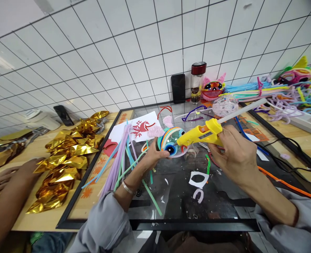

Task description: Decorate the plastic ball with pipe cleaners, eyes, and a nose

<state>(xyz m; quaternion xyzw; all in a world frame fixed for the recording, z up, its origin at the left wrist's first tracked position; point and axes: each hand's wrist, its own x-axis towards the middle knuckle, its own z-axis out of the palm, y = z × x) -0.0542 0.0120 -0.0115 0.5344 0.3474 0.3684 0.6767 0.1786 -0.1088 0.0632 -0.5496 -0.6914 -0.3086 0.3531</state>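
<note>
My left hand (pixel 154 154) grips a round, clear craft animal head (pixel 172 135) by its left side. Coloured pipe cleaner bands, big blue-ringed eyes and pale pink ears decorate it. In my right hand (pixel 236 151) is a yellow hot glue gun (pixel 203 133), with a long translucent glue stick (pixel 243 109) sticking out of its back. The gun's nozzle points left and meets the head, or nearly so, beside the lower eye. Below the hands, a white paper cutout (pixel 199 179) with a dark opening and a small pale curved piece (pixel 198 195) lie on the black-framed glass board (pixel 155 207).
Purple, blue and green pipe cleaners (pixel 118 161) lie left of my left hand, near a paper with a red dragon (pixel 142 128). Gold foil (pixel 66 168) and another person's arm (pixel 15 189) are further left. A glass bottle (pixel 197 82) and phone (pixel 178 88) stand behind. Black cables (pixel 284 147) cross the right.
</note>
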